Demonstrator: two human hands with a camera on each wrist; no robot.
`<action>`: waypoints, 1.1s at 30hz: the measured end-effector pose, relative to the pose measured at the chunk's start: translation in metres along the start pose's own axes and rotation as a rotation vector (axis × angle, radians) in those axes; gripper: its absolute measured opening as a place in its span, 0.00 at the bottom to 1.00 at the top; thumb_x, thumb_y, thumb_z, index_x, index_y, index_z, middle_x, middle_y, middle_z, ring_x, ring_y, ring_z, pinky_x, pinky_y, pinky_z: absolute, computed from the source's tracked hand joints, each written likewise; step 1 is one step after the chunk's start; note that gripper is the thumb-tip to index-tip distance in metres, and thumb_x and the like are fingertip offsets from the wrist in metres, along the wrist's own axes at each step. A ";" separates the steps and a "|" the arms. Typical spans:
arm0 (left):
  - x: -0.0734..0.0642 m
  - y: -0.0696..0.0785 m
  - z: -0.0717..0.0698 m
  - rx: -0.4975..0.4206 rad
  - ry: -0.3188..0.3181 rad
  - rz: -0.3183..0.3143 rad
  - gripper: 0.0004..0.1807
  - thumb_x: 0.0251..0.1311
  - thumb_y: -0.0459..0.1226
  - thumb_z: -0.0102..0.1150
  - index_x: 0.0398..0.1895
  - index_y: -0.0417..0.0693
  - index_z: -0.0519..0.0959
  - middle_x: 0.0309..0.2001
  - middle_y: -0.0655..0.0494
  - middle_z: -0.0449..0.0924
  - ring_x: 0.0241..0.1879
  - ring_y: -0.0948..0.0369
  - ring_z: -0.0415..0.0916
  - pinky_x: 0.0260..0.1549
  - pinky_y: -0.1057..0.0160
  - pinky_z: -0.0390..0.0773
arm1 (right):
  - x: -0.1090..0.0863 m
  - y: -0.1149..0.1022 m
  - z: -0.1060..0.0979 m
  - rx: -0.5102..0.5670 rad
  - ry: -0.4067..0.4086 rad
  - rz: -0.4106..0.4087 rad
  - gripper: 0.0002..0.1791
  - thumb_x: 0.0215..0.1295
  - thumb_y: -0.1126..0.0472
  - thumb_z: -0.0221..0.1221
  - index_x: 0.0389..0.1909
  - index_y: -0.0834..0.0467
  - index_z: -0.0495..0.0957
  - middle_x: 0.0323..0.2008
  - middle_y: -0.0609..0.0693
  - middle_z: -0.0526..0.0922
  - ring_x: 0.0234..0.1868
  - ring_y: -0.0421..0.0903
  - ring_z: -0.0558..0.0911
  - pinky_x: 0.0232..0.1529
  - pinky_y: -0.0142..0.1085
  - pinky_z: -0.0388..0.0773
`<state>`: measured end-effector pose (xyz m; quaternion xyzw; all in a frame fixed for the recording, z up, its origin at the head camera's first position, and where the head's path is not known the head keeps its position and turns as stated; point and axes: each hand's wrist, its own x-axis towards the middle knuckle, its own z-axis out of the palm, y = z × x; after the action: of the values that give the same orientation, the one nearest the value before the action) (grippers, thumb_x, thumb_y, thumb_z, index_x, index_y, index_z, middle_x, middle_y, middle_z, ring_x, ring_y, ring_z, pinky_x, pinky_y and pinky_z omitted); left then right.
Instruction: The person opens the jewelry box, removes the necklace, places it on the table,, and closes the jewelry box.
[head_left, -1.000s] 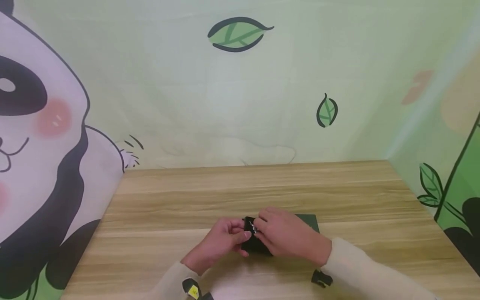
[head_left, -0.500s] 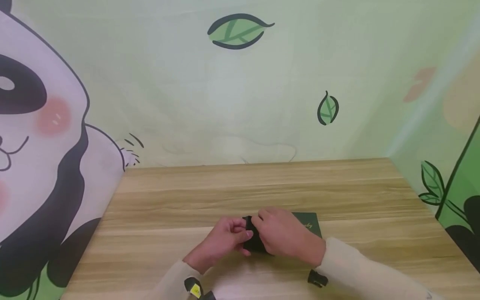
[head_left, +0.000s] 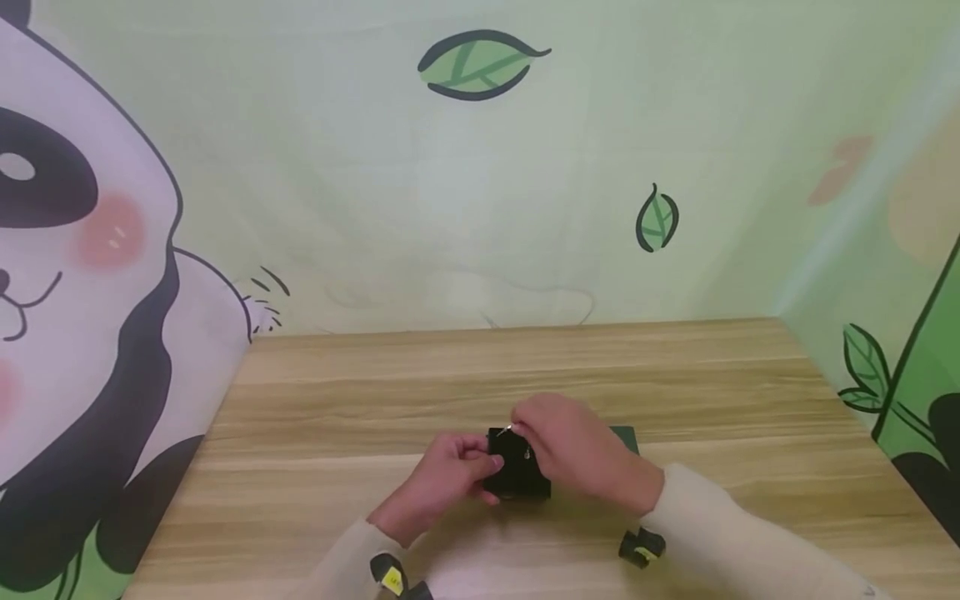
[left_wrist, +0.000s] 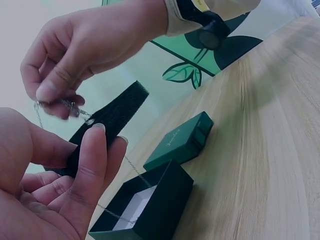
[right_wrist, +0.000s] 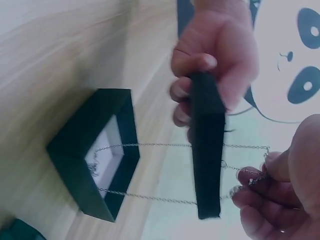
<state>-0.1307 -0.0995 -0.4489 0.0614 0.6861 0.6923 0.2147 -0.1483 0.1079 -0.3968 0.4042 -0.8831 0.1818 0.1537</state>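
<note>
The left hand [head_left: 446, 477] grasps a black pad [left_wrist: 117, 107] between thumb and fingers, holding it raised and tilted above the table [left_wrist: 270, 125]. The right hand [head_left: 573, 450] pinches a gathered part of a fine silver chain [right_wrist: 160, 145] between thumb and fingertips, just beside the pad.

The chain is located in three places: bunched at the right fingertips, near the pad, and trailing down into a green box [left_wrist: 167, 210]. Two strands run from the pad's side to the box, with a small heap lying on its pale floor. Whether the strands pass through the pad or only behind it cannot be determined. The box stands lidless on the table; its lid [left_wrist: 175, 142], marked with pale lettering, lies just beside it.

Step in hand, as judged: handling the chain at the pad — either fastening it there or working it free; the frames do not settle which. The next move appears to call for a steady pad, a firm pinch and slack in both strands. Risk noted — the loose heap could knot or snag if drawn sharply.
</note>
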 end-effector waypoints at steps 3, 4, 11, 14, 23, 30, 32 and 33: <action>-0.001 -0.001 -0.001 0.004 0.012 -0.008 0.09 0.69 0.28 0.59 0.42 0.26 0.79 0.37 0.47 0.87 0.32 0.60 0.87 0.29 0.67 0.89 | 0.003 0.004 -0.004 0.079 0.011 0.039 0.05 0.72 0.66 0.62 0.35 0.54 0.78 0.27 0.43 0.79 0.30 0.38 0.75 0.33 0.29 0.78; -0.001 -0.001 -0.001 0.005 0.012 -0.012 0.06 0.69 0.28 0.59 0.38 0.29 0.78 0.31 0.52 0.85 0.30 0.61 0.86 0.29 0.66 0.89 | 0.005 0.005 -0.005 0.094 0.013 0.045 0.05 0.72 0.66 0.61 0.35 0.55 0.79 0.27 0.42 0.79 0.29 0.38 0.74 0.33 0.29 0.77; -0.002 -0.002 0.000 0.026 -0.001 -0.024 0.15 0.69 0.29 0.60 0.26 0.47 0.66 0.18 0.65 0.65 0.18 0.65 0.81 0.29 0.65 0.89 | 0.010 0.011 -0.013 0.160 0.022 0.049 0.06 0.72 0.66 0.62 0.34 0.56 0.79 0.25 0.44 0.77 0.27 0.36 0.71 0.31 0.27 0.76; -0.002 -0.002 0.001 0.032 -0.007 -0.022 0.15 0.69 0.28 0.60 0.27 0.47 0.67 0.20 0.64 0.67 0.19 0.65 0.82 0.28 0.65 0.89 | 0.012 0.014 -0.015 0.172 0.035 0.037 0.06 0.72 0.67 0.62 0.34 0.56 0.79 0.25 0.45 0.79 0.27 0.35 0.72 0.31 0.27 0.76; -0.003 -0.003 0.002 0.056 -0.032 -0.024 0.12 0.67 0.27 0.61 0.27 0.44 0.70 0.18 0.65 0.63 0.19 0.65 0.80 0.27 0.64 0.89 | 0.017 0.022 -0.023 0.172 0.035 0.059 0.04 0.72 0.66 0.63 0.36 0.56 0.80 0.29 0.45 0.83 0.29 0.37 0.74 0.34 0.30 0.80; -0.003 -0.005 0.003 0.057 -0.045 -0.023 0.03 0.66 0.27 0.61 0.37 0.32 0.79 0.20 0.62 0.72 0.24 0.63 0.81 0.27 0.64 0.89 | 0.021 0.028 -0.029 0.171 0.049 0.083 0.04 0.73 0.66 0.62 0.36 0.55 0.81 0.29 0.44 0.83 0.30 0.37 0.75 0.34 0.31 0.80; -0.004 -0.006 0.004 0.057 -0.047 -0.023 0.04 0.66 0.27 0.61 0.38 0.31 0.79 0.21 0.61 0.74 0.24 0.63 0.81 0.27 0.64 0.89 | 0.023 0.030 -0.032 0.167 0.054 0.086 0.04 0.73 0.66 0.61 0.37 0.56 0.81 0.29 0.45 0.82 0.29 0.37 0.74 0.33 0.31 0.79; -0.004 -0.006 0.004 0.059 -0.048 -0.023 0.04 0.66 0.26 0.61 0.39 0.31 0.79 0.21 0.61 0.75 0.24 0.64 0.81 0.26 0.64 0.89 | 0.023 0.030 -0.033 0.163 0.060 0.087 0.04 0.73 0.66 0.61 0.37 0.56 0.81 0.28 0.45 0.82 0.29 0.37 0.74 0.33 0.31 0.79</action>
<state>-0.1239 -0.0972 -0.4539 0.0764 0.7014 0.6677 0.2373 -0.1822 0.1256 -0.3639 0.3711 -0.8771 0.2716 0.1386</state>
